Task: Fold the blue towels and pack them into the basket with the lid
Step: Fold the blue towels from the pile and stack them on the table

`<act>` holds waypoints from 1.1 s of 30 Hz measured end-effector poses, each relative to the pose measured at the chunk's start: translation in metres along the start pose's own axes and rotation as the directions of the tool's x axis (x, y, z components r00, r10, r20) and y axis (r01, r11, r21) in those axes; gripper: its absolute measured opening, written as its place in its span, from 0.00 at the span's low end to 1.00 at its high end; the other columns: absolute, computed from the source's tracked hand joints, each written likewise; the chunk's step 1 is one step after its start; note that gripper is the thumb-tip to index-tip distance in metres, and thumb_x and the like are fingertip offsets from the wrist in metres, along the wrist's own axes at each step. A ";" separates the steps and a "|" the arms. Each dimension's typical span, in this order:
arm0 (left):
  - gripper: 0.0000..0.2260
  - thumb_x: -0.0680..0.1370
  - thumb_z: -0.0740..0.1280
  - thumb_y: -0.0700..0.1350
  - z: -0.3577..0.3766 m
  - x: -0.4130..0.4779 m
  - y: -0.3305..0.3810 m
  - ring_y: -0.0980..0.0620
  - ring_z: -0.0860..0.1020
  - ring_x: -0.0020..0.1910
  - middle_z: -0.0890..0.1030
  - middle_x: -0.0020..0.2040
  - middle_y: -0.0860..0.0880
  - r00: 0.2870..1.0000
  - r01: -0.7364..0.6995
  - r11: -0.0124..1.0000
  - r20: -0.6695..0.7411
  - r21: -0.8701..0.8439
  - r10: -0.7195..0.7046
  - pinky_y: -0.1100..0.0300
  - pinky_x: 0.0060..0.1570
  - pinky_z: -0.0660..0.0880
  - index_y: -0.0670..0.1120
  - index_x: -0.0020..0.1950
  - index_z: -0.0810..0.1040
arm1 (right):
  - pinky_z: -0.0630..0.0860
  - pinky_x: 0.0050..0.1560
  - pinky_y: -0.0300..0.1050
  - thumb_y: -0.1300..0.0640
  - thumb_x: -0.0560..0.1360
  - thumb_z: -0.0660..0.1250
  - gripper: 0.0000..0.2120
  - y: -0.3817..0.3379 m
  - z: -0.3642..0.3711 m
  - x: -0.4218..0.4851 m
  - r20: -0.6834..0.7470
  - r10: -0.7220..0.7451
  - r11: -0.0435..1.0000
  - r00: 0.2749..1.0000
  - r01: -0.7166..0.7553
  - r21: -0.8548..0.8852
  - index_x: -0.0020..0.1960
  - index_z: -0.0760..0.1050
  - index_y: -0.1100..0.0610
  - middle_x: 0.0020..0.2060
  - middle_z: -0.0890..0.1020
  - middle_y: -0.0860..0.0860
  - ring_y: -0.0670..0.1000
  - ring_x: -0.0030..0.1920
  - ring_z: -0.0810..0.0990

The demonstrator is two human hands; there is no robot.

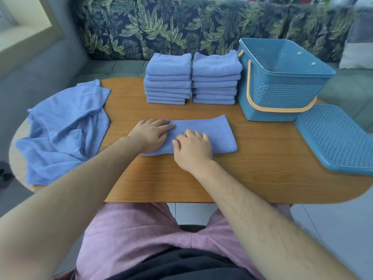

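Both rest on the towel (219, 134); left hand (151, 133) flat, right hand (192, 148) curled, grip unclear.

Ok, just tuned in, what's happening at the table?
A person is folding a blue towel on the wooden table: left hand flat, right hand with fingers curled, both on it. Two stacks of folded blue towels wait behind. The teal plastic basket stands open, its teal lid alongside; loose blue towels lie left.
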State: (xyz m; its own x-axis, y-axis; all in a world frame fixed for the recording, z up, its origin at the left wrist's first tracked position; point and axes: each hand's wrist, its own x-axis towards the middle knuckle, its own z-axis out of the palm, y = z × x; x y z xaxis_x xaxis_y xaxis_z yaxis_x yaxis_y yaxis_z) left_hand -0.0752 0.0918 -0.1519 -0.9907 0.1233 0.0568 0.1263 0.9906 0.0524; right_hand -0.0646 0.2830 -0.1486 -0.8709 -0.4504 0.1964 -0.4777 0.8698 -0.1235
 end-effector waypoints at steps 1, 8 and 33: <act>0.21 0.83 0.51 0.57 -0.003 -0.003 0.002 0.49 0.66 0.74 0.68 0.75 0.56 0.999 0.040 0.999 0.009 0.008 -0.040 0.50 0.72 0.61 0.61 0.76 0.66 | 0.63 0.67 0.54 0.46 0.83 0.54 0.18 0.008 0.000 0.002 -0.008 -0.003 1.000 1.000 0.003 0.013 0.59 0.79 0.52 0.58 0.79 0.51 0.57 0.61 0.76; 0.29 0.74 0.53 0.68 -0.004 -0.050 0.036 0.48 0.73 0.52 0.73 0.49 0.54 0.993 -0.059 0.981 -0.114 -0.185 0.038 0.51 0.55 0.72 0.54 0.61 0.83 | 0.54 0.79 0.50 0.53 0.81 0.64 0.16 0.093 -0.013 0.002 0.205 -0.035 0.912 0.978 -0.053 0.406 0.67 0.79 0.45 0.75 0.70 0.45 0.51 0.79 0.57; 0.15 0.78 0.67 0.58 0.007 -0.103 0.032 0.57 0.78 0.55 0.84 0.53 0.57 0.935 -0.321 0.816 -0.296 -0.481 0.194 0.57 0.59 0.74 0.49 0.49 0.85 | 0.70 0.65 0.44 0.58 0.80 0.68 0.06 0.115 -0.023 -0.078 -0.032 -0.250 0.824 0.968 0.230 0.517 0.54 0.83 0.53 0.57 0.78 0.44 0.46 0.59 0.76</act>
State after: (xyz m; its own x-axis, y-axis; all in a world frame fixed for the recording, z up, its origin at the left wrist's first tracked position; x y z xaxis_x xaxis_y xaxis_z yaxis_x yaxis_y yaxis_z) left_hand 0.0303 0.1117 -0.1632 -0.8873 0.2897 0.3588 0.4454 0.7401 0.5039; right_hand -0.0490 0.4232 -0.1559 -0.7197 -0.6467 0.2524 -0.6539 0.5093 -0.5595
